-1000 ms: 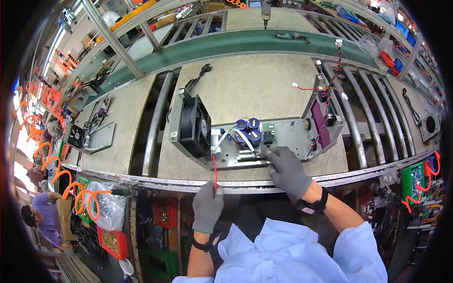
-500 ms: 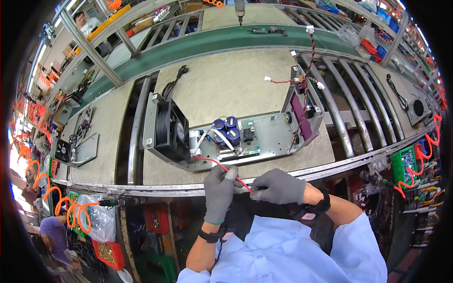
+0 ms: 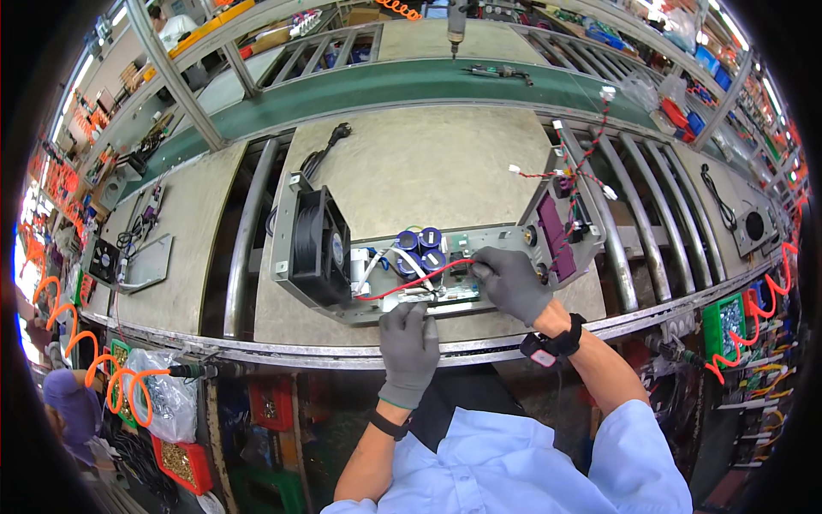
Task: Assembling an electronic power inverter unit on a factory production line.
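Note:
A metal chassis [image 3: 505, 248] lies open on a board, with a black fan [image 3: 318, 244] upright at its left end and a purple panel [image 3: 556, 227] at its right end. Several dark blue capacitors [image 3: 419, 250] stand on the circuit board inside. My right hand [image 3: 516, 285], in a grey glove, pinches a red wire [image 3: 402, 291] that runs from beside the fan across the board. The closed fingers of my gloved left hand [image 3: 408, 355] are at the chassis's front edge, apparently gripping its lip; the fingertips are partly hidden.
Metal rollers [image 3: 638, 197] flank the board. Beyond it runs a green belt [image 3: 360, 86] with a dark tool [image 3: 498, 74] on it; a screwdriver [image 3: 455, 34] hangs above. Further units sit left and right. Orange coiled hoses [image 3: 128, 377] and a red screw bin [image 3: 181, 463] are at lower left.
My right hand has moved forward over the chassis, drawing the red wire across the circuit board. My left hand has let go of the wire and come to the chassis's front edge.

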### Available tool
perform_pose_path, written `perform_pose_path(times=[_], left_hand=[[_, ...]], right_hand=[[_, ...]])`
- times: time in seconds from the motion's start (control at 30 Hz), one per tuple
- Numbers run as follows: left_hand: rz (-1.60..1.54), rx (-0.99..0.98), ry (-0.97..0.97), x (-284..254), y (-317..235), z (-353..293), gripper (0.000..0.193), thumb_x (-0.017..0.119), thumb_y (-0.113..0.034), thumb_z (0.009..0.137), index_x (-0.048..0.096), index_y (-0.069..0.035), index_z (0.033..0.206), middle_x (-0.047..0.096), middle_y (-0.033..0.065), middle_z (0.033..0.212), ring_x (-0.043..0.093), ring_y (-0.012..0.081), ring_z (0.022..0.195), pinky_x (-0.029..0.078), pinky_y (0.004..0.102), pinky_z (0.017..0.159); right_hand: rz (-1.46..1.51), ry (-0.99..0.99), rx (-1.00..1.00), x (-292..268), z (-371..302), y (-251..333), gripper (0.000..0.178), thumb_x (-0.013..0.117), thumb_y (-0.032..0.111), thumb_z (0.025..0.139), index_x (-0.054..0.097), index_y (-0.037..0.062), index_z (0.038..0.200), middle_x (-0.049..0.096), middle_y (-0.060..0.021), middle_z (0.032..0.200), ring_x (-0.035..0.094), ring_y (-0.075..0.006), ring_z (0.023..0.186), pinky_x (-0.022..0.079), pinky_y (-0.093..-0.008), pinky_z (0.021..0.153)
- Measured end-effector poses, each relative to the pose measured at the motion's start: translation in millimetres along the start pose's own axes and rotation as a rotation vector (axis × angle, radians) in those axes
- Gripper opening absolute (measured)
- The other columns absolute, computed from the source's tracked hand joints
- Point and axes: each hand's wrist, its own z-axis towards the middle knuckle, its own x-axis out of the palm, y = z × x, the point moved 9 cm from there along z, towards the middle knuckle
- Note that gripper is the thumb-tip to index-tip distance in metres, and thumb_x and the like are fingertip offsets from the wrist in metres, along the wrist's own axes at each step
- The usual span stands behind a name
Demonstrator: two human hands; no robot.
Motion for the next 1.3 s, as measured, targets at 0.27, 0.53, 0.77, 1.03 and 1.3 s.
perform_pose_path(times=[0.27,0.53,0.77,1.03,1.3], left_hand=[[-0.040,-0.025,0.004,2.2,4.9,-1.1,0.028,0.071,-0.006,0.086,0.071,-0.002,0.113,0.060,0.0177,0.109,0.059,0.0372,0.102,0.051,0.0471,0.091],[-0.038,-0.054,0.021,2.0,4.1,1.5,0.025,0.070,-0.006,0.086,0.072,-0.002,0.110,0.060,0.0178,0.108,0.059,0.0370,0.100,0.051,0.0473,0.089],[-0.012,-0.026,0.016,3.8,3.4,-1.7,0.024,0.069,-0.008,0.089,0.070,-0.003,0.112,0.060,0.0159,0.109,0.057,0.0371,0.101,0.050,0.0472,0.088],[-0.003,0.066,-0.008,1.9,-3.2,-1.1,0.023,0.069,-0.006,0.088,0.071,-0.002,0.110,0.063,0.0182,0.111,0.059,0.0396,0.105,0.050,0.0485,0.093],[0.050,0.157,0.019,-31.9,-9.2,-2.2,0.042,0.065,-0.004,0.084,0.064,-0.002,0.126,0.061,0.0241,0.128,0.055,0.0424,0.123,0.043,0.0548,0.106]], right_hand=[[-0.042,-0.084,-0.093,-3.1,-2.9,6.8,0.015,0.068,0.010,0.097,0.073,-0.0009,0.106,0.072,-0.0211,0.085,0.072,-0.0357,0.077,0.054,-0.0423,0.071],[-0.075,-0.126,-0.184,2.1,-4.4,11.0,0.014,0.072,0.011,0.094,0.074,0.0005,0.104,0.071,-0.0205,0.087,0.071,-0.0384,0.079,0.055,-0.0438,0.070],[-0.190,-0.182,-0.198,10.6,-9.4,10.8,0.007,0.072,0.012,0.091,0.071,0.0054,0.093,0.068,-0.0171,0.082,0.068,-0.0387,0.078,0.053,-0.0473,0.069],[-0.153,-0.188,-0.131,3.5,-17.7,9.1,0.019,0.071,0.020,0.094,0.072,0.0047,0.104,0.071,-0.0186,0.089,0.070,-0.0381,0.085,0.054,-0.0468,0.073],[-0.168,-0.377,-0.236,-35.1,-167.7,13.0,0.018,0.070,0.011,0.092,0.070,0.0060,0.110,0.065,-0.0120,0.081,0.066,-0.0328,0.072,0.054,-0.0445,0.065]])
